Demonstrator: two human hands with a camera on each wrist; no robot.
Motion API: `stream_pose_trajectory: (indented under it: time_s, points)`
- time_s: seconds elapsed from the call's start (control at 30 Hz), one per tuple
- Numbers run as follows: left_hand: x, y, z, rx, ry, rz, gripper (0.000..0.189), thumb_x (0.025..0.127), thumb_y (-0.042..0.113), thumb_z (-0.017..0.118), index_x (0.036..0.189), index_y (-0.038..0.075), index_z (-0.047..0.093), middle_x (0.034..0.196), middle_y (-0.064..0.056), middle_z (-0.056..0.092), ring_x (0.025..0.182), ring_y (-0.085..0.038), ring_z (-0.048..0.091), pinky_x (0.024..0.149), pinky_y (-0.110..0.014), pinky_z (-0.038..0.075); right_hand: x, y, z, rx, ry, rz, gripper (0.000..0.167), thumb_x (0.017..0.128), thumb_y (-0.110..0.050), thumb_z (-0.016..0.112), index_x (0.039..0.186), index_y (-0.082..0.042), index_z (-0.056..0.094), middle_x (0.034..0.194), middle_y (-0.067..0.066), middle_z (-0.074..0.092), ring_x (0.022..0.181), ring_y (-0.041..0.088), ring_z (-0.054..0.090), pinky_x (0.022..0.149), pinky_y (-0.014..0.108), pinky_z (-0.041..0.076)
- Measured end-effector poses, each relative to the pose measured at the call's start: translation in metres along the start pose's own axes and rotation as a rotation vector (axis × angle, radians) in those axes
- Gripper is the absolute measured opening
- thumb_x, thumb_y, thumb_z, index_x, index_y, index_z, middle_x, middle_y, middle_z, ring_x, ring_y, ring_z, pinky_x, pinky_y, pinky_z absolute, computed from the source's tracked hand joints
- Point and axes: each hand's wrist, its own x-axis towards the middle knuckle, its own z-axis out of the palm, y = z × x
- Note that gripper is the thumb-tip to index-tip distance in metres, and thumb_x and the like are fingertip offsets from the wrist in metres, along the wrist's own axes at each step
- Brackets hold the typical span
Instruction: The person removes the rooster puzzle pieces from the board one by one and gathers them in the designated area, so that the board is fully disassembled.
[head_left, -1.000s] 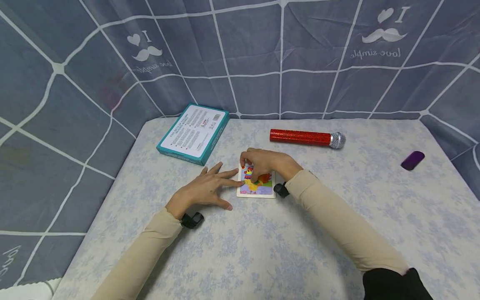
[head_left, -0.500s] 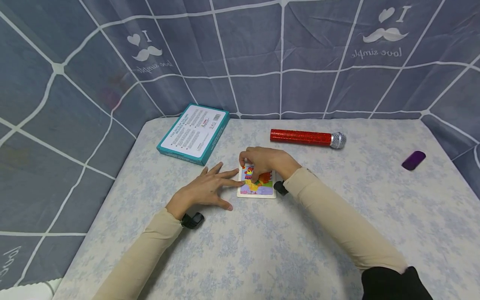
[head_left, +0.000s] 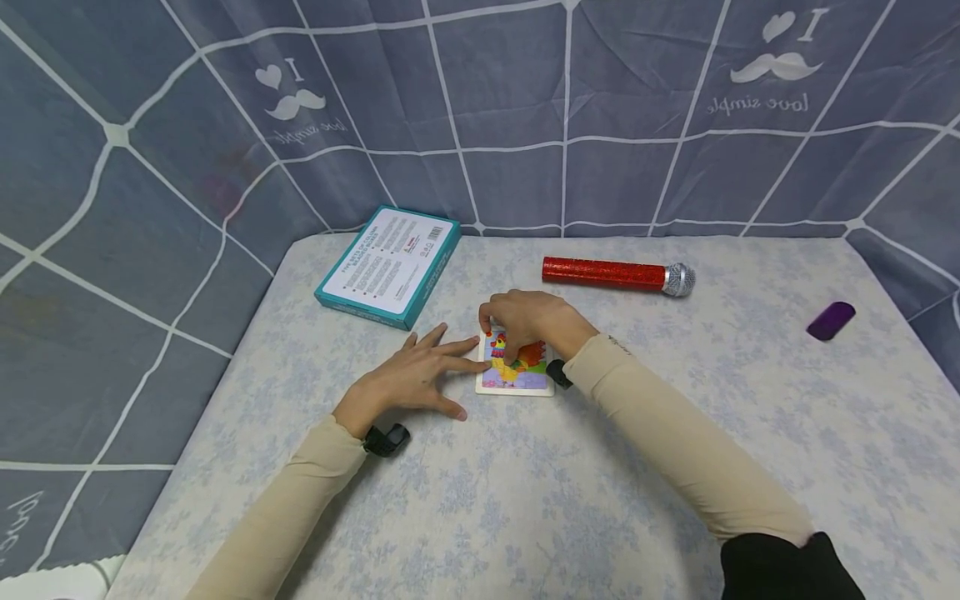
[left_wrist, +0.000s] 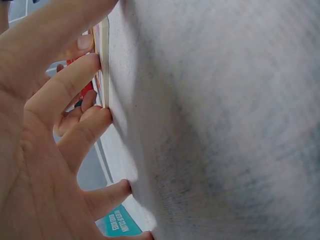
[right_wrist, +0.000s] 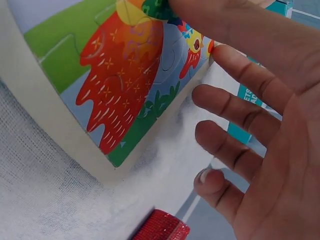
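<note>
A small framed jigsaw puzzle (head_left: 517, 384) with a brightly coloured hen picture lies flat on the table, its pieces' outlines showing in the right wrist view. My left hand (head_left: 408, 375) is spread on the cloth to its left. Two fingertips of that hand touch the puzzle's pale side edge (left_wrist: 105, 65) in the left wrist view. Over the puzzle arches my right hand (head_left: 528, 321), its thumb (right_wrist: 200, 12) on the hen's body and its index fingertip at the top left corner. The other right fingers hang loosely bent beyond the top edge. Part of the picture is hidden beneath this hand.
Behind my left hand lies a teal box (head_left: 390, 262) with a white printed back. A glittery red toy microphone (head_left: 607, 273) with a silver head lies beyond the puzzle. A purple oval object (head_left: 831, 321) rests at the far right. Grey-blue checked curtains (head_left: 510, 100) border the table.
Both hands keep nearly the same pose on the puzzle. My right hand and wrist have shifted very slightly, and the whole view has drifted a little.
</note>
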Motion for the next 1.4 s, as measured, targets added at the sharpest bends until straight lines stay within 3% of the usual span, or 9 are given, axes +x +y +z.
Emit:
stream_pose_trajectory:
  time_s: [0.43, 0.6, 0.87, 1.23, 1.4]
  points:
    - [0.000, 0.001, -0.002, -0.005, -0.013, -0.009, 0.079, 0.074, 0.057, 0.080, 0.144, 0.038, 0.050, 0.161, 0.006, 0.024, 0.147, -0.045, 0.004, 0.106, -0.075, 0.007, 0.002, -0.001, -0.003, -0.044, -0.023, 0.014, 0.042, 0.078, -0.034, 0.084, 0.110, -0.024, 0.059, 0.109, 0.000, 0.053, 0.089, 0.019, 0.054, 0.072, 0.035, 0.048]
    - [0.001, 0.001, -0.002, 0.009, -0.012, -0.012, 0.080, 0.073, 0.057, 0.080, 0.145, 0.039, 0.049, 0.161, 0.005, 0.024, 0.147, -0.046, 0.005, 0.106, -0.075, 0.008, 0.001, 0.004, -0.002, -0.036, -0.021, 0.012, 0.047, 0.078, -0.037, 0.084, 0.115, -0.026, 0.058, 0.112, -0.001, 0.053, 0.092, 0.019, 0.054, 0.074, 0.035, 0.048]
    - [0.001, 0.000, -0.001, 0.001, -0.004, -0.003, 0.079, 0.073, 0.056, 0.081, 0.144, 0.039, 0.049, 0.161, 0.005, 0.024, 0.147, -0.046, 0.005, 0.106, -0.076, 0.008, -0.001, 0.001, 0.000, 0.034, 0.008, -0.011, 0.049, 0.077, -0.030, 0.085, 0.118, -0.021, 0.060, 0.109, -0.001, 0.058, 0.091, 0.018, 0.054, 0.077, 0.035, 0.048]
    - [0.002, -0.001, -0.001, 0.014, -0.005, -0.008, 0.079, 0.073, 0.056, 0.081, 0.144, 0.039, 0.050, 0.161, 0.007, 0.024, 0.147, -0.046, 0.006, 0.106, -0.075, 0.009, -0.003, 0.000, 0.006, 0.153, -0.011, -0.008, 0.053, 0.077, -0.022, 0.084, 0.119, -0.014, 0.054, 0.098, 0.002, 0.058, 0.082, 0.018, 0.054, 0.069, 0.032, 0.047]
    - [0.002, -0.001, -0.002, 0.016, -0.010, -0.003, 0.080, 0.073, 0.057, 0.080, 0.144, 0.039, 0.049, 0.161, 0.006, 0.024, 0.147, -0.046, 0.006, 0.106, -0.075, 0.009, -0.001, -0.001, 0.006, 0.066, 0.017, -0.009, 0.053, 0.077, -0.029, 0.085, 0.120, -0.016, 0.057, 0.102, -0.001, 0.060, 0.083, 0.017, 0.056, 0.073, 0.034, 0.049]
